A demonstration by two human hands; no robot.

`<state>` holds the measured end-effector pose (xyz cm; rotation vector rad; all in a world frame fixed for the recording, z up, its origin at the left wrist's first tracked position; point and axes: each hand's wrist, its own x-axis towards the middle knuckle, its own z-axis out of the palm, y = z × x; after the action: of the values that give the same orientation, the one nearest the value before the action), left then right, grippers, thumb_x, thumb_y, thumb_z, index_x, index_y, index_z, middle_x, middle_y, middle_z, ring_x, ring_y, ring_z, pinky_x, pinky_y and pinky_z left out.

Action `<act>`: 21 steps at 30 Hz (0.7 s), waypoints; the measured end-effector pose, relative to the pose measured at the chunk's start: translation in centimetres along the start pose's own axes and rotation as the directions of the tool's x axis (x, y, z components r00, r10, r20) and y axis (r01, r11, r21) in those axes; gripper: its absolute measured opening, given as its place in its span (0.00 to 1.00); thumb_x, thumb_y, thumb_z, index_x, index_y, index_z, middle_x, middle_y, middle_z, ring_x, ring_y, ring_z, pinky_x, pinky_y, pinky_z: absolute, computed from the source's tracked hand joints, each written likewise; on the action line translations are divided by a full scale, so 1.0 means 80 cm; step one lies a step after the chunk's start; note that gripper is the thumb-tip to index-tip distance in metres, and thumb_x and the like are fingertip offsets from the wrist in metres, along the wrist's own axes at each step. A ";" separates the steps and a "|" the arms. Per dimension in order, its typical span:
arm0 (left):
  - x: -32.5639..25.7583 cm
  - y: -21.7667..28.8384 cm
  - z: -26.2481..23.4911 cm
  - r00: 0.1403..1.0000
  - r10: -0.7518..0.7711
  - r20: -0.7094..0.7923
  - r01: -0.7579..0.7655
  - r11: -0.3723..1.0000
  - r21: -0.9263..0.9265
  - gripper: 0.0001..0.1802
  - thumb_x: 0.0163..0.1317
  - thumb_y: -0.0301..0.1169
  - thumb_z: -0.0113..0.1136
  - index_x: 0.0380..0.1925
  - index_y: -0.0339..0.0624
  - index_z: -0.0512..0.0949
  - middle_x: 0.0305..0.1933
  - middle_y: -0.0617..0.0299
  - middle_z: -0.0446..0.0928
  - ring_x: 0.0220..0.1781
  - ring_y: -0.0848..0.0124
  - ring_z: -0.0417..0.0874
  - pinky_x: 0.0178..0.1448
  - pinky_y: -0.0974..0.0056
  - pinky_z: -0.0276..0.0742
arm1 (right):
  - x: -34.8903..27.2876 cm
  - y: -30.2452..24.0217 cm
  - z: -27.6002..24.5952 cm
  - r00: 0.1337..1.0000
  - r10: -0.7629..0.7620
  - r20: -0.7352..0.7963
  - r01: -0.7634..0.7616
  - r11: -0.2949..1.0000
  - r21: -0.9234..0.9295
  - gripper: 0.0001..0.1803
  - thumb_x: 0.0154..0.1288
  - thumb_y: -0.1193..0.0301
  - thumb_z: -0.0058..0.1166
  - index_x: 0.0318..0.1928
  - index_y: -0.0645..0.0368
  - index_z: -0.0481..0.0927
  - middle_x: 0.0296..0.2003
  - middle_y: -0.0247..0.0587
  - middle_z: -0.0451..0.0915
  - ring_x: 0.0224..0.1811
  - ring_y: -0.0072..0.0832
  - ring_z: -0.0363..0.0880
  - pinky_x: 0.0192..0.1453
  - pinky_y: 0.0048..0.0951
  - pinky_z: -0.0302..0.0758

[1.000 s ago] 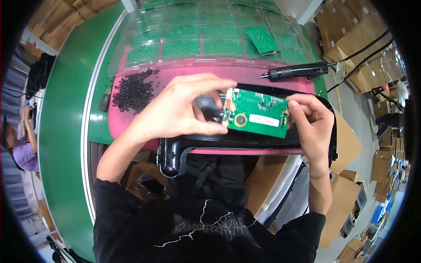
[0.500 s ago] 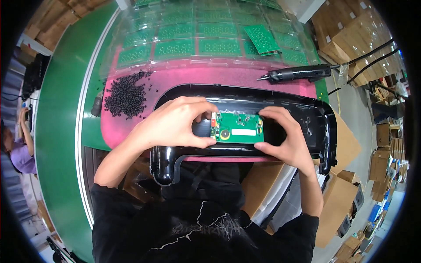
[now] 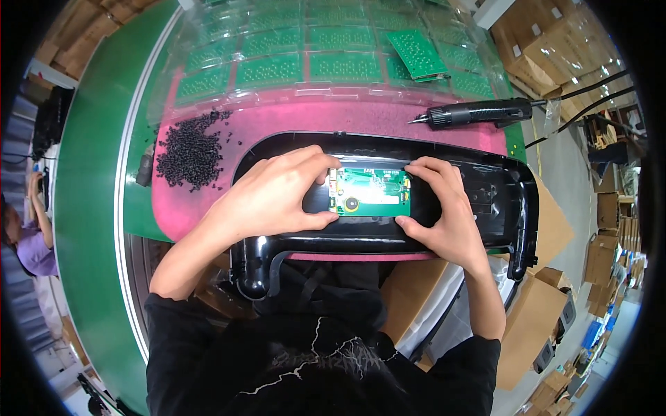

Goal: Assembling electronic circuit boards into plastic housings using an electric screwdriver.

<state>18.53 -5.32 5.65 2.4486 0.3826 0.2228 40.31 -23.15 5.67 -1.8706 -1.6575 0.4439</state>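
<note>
Between my two hands is a green circuit board [image 3: 378, 187], with a round black-and-yellow part and a white strip on its face. My left hand [image 3: 281, 194] pinches its left edge, thumb at the lower corner and fingers at the upper one. At the right edge my right hand [image 3: 444, 204] grips it the same way. Beneath lies a glossy black plastic housing [image 3: 479, 159], a long shallow shell with a leg at each end. The board is over the middle of this shell; whether it touches the bottom I cannot tell.
Black screws [image 3: 189, 152] lie piled on the pink mat [image 3: 298, 114] at left. An electric screwdriver [image 3: 479, 112] rests at the far right. Behind stands a clear tray [image 3: 305, 90] of green boards, with a loose board [image 3: 417, 55] on top. Cardboard [image 3: 531, 326] stands at lower right.
Both hands have shifted the circuit board slightly up and left within the view. The view itself has also moved a little, and the board's glare has grown.
</note>
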 end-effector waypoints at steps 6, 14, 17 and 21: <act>0.000 0.000 -0.002 1.000 -0.023 0.009 0.023 0.999 -0.024 0.31 0.44 0.35 0.71 0.50 0.38 0.74 0.36 0.59 0.73 0.36 0.60 0.78 0.42 0.59 0.75 | 0.002 0.000 0.001 1.000 0.003 0.003 -0.003 1.000 -0.009 0.34 0.44 0.72 0.69 0.56 0.62 0.73 0.55 0.45 0.70 0.58 0.44 0.68 0.66 0.40 0.64; -0.001 -0.001 -0.001 1.000 -0.019 0.002 0.019 1.000 -0.006 0.31 0.45 0.35 0.71 0.51 0.38 0.74 0.37 0.59 0.73 0.37 0.60 0.79 0.42 0.59 0.75 | 0.004 -0.002 0.002 1.000 0.018 0.017 -0.018 1.000 0.000 0.34 0.44 0.73 0.69 0.56 0.61 0.73 0.56 0.45 0.70 0.58 0.45 0.67 0.65 0.40 0.64; -0.003 -0.002 -0.001 1.000 -0.020 0.007 0.020 1.000 0.010 0.31 0.45 0.35 0.71 0.51 0.37 0.74 0.37 0.59 0.73 0.37 0.59 0.79 0.42 0.59 0.75 | 0.004 -0.002 0.004 1.000 0.020 0.021 -0.020 1.000 0.007 0.34 0.44 0.73 0.69 0.56 0.61 0.73 0.56 0.45 0.69 0.58 0.45 0.67 0.66 0.40 0.64; -0.002 -0.008 0.001 1.000 -0.011 0.004 0.011 1.000 -0.010 0.32 0.45 0.36 0.71 0.51 0.37 0.74 0.37 0.58 0.73 0.38 0.60 0.79 0.43 0.59 0.76 | 0.006 -0.007 0.003 0.998 0.045 0.032 -0.045 0.999 -0.006 0.34 0.45 0.72 0.69 0.56 0.61 0.73 0.57 0.46 0.69 0.59 0.45 0.66 0.66 0.40 0.64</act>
<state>18.24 -4.96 5.22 2.4366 0.3919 0.2145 39.79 -22.62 5.92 -1.9167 -1.6417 0.4912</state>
